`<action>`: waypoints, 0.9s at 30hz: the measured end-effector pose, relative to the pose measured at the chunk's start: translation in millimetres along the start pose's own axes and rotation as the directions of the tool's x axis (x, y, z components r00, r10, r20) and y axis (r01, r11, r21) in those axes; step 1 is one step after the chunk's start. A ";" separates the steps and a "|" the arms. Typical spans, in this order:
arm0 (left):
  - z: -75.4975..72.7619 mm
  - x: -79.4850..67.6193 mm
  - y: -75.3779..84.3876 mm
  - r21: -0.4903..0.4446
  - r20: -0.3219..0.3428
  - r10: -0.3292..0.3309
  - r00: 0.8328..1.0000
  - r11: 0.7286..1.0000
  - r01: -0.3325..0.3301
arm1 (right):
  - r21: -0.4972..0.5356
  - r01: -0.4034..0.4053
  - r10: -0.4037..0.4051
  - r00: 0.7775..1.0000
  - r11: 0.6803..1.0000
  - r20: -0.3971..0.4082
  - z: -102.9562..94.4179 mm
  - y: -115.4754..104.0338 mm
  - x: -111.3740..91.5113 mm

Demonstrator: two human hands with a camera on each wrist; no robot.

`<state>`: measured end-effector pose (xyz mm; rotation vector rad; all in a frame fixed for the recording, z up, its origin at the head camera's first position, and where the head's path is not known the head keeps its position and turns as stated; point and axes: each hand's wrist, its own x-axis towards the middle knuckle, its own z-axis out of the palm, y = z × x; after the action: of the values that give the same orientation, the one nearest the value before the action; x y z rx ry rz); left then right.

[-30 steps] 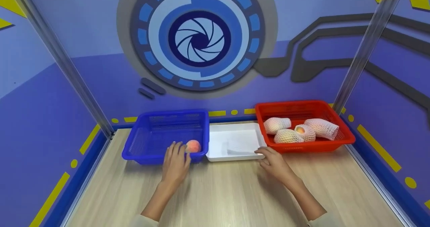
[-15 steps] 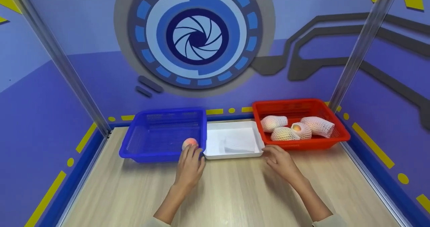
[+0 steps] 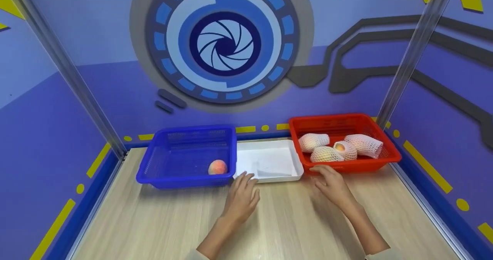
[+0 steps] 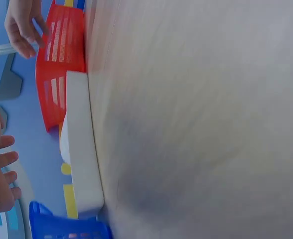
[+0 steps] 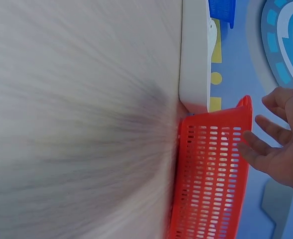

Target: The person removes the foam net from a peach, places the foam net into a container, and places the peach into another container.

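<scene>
My left hand (image 3: pixel 241 199) hovers over the near edge of the white tray (image 3: pixel 269 180), holding nothing, its fingers relaxed. A single bare peach (image 3: pixel 218 167) lies in the near right corner of the blue basket (image 3: pixel 185 181), to the left of that hand. In the head view my right hand (image 3: pixel 334 185) is by the near left corner of the red basket (image 3: pixel 354 166); the right wrist view shows its loosely bent fingers (image 5: pixel 258 144) with nothing in them. Several fruits in white foam nets (image 3: pixel 325 154) sit inside the red basket.
Both baskets and the tray stand side by side along the back of the wooden table (image 3: pixel 285 221). A purple printed panel (image 3: pixel 265 109) rises right behind them. Metal posts (image 3: pixel 408 63) stand at the back corners.
The left hand has moved right, away from the blue basket and the peach, to the tray's near edge. The right hand has shifted slightly right, toward the red basket.
</scene>
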<state>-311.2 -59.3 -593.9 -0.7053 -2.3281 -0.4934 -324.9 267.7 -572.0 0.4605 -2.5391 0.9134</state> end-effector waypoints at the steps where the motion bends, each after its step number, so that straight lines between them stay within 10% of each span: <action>1: 3.1 -0.1 4.0 -0.014 0.010 0.006 1.000 1.000 -0.005 | -0.002 -0.001 0.001 1.000 1.000 0.005 -0.6 0.6 0.0; 10: 31.2 16.0 34.1 -0.172 0.110 0.100 0.989 0.982 -0.080 | -0.034 -0.026 0.027 1.000 0.999 0.012 -15.0 9.0 6.6; 16: 45.3 32.1 57.7 -0.303 0.186 0.066 0.980 0.953 -0.007 | -0.068 -0.008 0.005 0.999 0.998 -0.053 -25.4 16.6 15.9; 27: 63.8 50.7 70.1 -0.610 0.312 -0.079 0.947 0.748 0.263 | -0.079 -0.034 0.026 0.995 0.996 -0.096 -28.6 30.5 35.0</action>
<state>-332.1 46.2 -594.3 -0.9114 -2.4805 -1.4202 -360.9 303.0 -551.4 0.3473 -2.4921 0.8206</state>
